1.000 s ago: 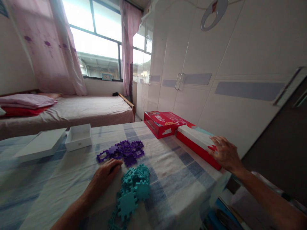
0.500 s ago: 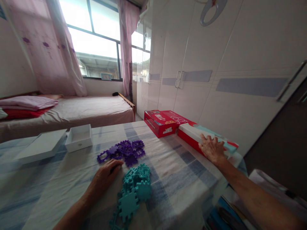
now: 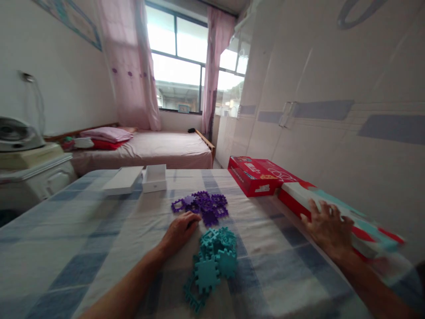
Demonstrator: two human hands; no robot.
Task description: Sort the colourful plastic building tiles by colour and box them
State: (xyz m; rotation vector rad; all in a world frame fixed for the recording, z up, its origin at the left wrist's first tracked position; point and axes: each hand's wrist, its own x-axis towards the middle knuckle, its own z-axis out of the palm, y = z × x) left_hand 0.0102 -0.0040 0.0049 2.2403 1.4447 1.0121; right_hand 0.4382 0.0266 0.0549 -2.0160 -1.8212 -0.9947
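My left hand [image 3: 181, 229] rests on the checked tablecloth, its fingers curled in together, with nothing visible in them. Just beyond its fingertips lies a loose pile of purple interlocking plastic pieces [image 3: 210, 204]. To its right is a heap of teal interlocking pieces [image 3: 207, 274], squares and frames with notched edges. My right hand [image 3: 328, 228] is spread open over the near side of a long red, white and teal box [image 3: 299, 191]. From this view I cannot tell if the fingers press on the box.
A red printed box [image 3: 255, 179] stands against the long box's far end. On the table's far left are an open white box [image 3: 154, 179] and a flat white lid or box [image 3: 124, 180]. A bed [image 3: 166, 148] lies beyond the table, and a wardrobe [image 3: 318, 146] rises along the right.
The view has turned left, so everything sits further right in it. My right hand has shifted slightly toward the long box's near edge. My left hand and the plastic pieces stay put.
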